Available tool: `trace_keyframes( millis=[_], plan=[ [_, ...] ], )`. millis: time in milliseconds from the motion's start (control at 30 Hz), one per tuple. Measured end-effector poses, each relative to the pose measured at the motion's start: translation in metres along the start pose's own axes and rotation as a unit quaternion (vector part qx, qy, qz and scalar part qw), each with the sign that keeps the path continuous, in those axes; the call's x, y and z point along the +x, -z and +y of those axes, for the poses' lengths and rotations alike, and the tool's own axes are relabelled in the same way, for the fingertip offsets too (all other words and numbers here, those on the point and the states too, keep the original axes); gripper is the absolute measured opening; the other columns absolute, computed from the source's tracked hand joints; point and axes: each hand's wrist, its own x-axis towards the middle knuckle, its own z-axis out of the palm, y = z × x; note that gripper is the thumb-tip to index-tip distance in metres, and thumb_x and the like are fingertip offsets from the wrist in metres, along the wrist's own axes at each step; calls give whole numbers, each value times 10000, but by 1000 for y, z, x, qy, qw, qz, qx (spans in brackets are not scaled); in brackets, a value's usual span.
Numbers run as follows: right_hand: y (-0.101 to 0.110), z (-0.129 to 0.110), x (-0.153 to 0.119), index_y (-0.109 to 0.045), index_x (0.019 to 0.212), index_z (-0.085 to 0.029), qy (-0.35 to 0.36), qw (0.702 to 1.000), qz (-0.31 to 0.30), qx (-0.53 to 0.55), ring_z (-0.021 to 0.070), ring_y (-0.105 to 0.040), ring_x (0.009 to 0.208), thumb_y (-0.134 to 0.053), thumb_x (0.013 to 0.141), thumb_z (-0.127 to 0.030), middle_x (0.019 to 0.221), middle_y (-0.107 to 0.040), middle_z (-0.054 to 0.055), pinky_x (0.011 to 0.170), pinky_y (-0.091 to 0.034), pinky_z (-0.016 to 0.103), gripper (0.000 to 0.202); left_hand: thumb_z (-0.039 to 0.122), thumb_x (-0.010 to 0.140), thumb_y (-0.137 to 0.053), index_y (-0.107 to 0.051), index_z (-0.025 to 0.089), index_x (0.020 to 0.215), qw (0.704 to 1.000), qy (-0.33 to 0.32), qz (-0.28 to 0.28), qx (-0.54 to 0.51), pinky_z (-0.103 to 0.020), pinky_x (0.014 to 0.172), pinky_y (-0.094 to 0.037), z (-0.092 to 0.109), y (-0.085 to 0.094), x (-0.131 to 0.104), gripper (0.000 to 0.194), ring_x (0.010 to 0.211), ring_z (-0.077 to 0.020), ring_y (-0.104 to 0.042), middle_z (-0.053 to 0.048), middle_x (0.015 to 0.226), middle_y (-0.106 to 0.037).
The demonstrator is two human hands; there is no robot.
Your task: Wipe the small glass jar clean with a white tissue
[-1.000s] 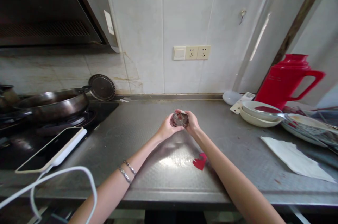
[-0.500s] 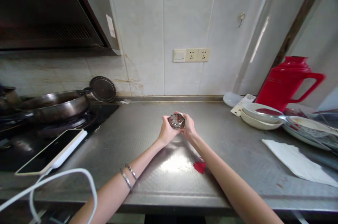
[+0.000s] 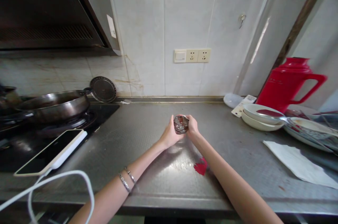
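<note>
Standing over the steel counter (image 3: 148, 136): both hands raised together above its middle. Left hand (image 3: 170, 135), fingers curled shut around the near side of a small glass jar (image 3: 181, 124); right hand (image 3: 192, 127), fingers likewise closed on its far side. Jar held clear of the counter, tilted, dark content inside; no label legible.

Red scrap (image 3: 201, 167) lies on the counter below the right forearm. Two bracelets (image 3: 126, 179) on the left wrist.

Left of the hands: tablet (image 3: 50, 153) with white edge, screen dark, white cable (image 3: 63, 181) looping from it; wok (image 3: 54, 103) on the stove; round metal lid (image 3: 103, 89) leaning on the wall.

Right: stacked white bowls (image 3: 260, 116), white paper sheet (image 3: 297, 164), red jug (image 3: 286, 81), small printed card (image 3: 243, 106), writing too small to read.

Wall: switch and two sockets (image 3: 192, 55); white sticker (image 3: 111, 26) on the hood, text unreadable.
</note>
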Motion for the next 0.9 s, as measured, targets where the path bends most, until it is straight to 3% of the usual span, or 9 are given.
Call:
trace_keyframes(
  millis=[133, 233, 300, 467, 667, 900],
  plan=[
    [8, -14, 0, -694, 676, -158, -56, 997, -60, -10, 195, -618, 514, -449, 676, -230, 567, -683, 60, 523, -506, 295, 255, 163, 578, -806, -462, 142, 1290, 995, -3, -24, -96, -429, 904, -513, -2, -1, 4, 791, 986, -253, -649, -144, 1152, -630],
    [8, -20, -4, -710, 732, -130, -85, 990, -110, -16, 205, -631, 526, -477, 678, -242, 620, -697, 94, 525, -518, 309, 264, 131, 503, -850, -548, 129, 1180, 990, 4, -13, -138, -410, 903, -517, -3, 1, 6, 741, 954, -240, -658, -135, 1129, -641],
    [7, -22, -7, -722, 778, -111, -88, 988, -123, -18, 202, -633, 533, -480, 688, -249, 658, -708, 104, 514, -518, 299, 293, 146, 508, -858, -570, 126, 1135, 988, 7, -34, -149, -406, 901, -516, -4, 2, 6, 690, 951, -240, -660, -125, 1094, -665],
    [5, -19, -8, -735, 813, -101, -65, 993, -97, -15, 175, -604, 494, -479, 691, -241, 645, -706, 81, 467, -493, 267, 317, 183, 562, -842, -581, 144, 1127, 989, -15, -46, -139, -382, 907, -500, -3, 2, 3, 625, 964, -238, -654, -99, 1061, -694],
    [0, -7, -6, -736, 742, -146, -12, 999, -43, 16, 156, -620, 564, -447, 695, -237, 661, -717, 40, 493, -475, 229, 306, 221, 559, -844, -574, 156, 1132, 997, -10, 16, -81, -372, 858, -503, -3, 1, 2, 637, 933, -244, -653, -99, 1032, -693],
    [-8, 3, -14, -738, 789, -187, 30, 999, -6, 40, 178, -656, 669, -478, 678, -275, 737, -741, 14, 556, -497, 240, 296, 313, 514, -864, -534, 179, 1183, 993, -56, 93, 42, -459, 953, -436, -4, 7, 4, 759, 1079, -311, -571, -126, 1105, -593]
  ],
)
